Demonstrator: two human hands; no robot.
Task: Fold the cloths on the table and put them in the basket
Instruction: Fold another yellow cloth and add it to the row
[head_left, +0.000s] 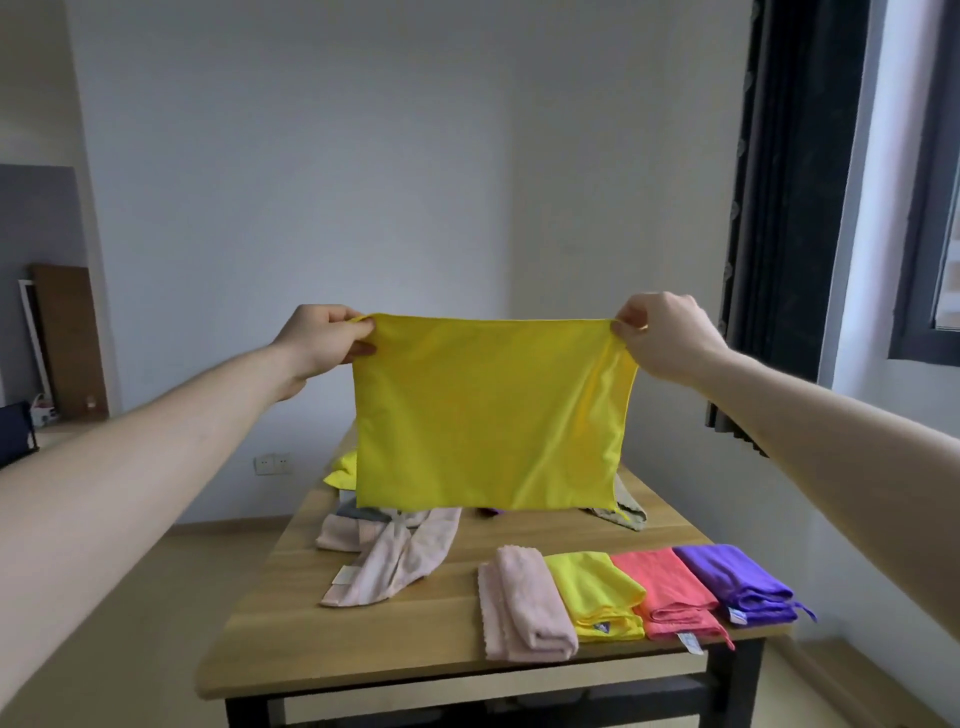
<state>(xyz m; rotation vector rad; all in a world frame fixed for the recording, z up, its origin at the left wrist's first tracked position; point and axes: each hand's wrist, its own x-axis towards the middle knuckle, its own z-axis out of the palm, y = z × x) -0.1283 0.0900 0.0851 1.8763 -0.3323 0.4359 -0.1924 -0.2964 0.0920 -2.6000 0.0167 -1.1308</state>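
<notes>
your left hand (324, 340) and right hand (660, 338) each pinch a top corner of the yellow cloth (491, 415); it hangs wide between both grips, above the counter's (291, 597) far edge.

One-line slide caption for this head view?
Left hand and right hand hold a yellow cloth up above four folded cloths.

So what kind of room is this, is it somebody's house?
Probably a room in a home, maybe a spare one. There is a wooden table with folded cloths, a dark curtain beside a window, and a wall socket low on the plain wall.
</notes>
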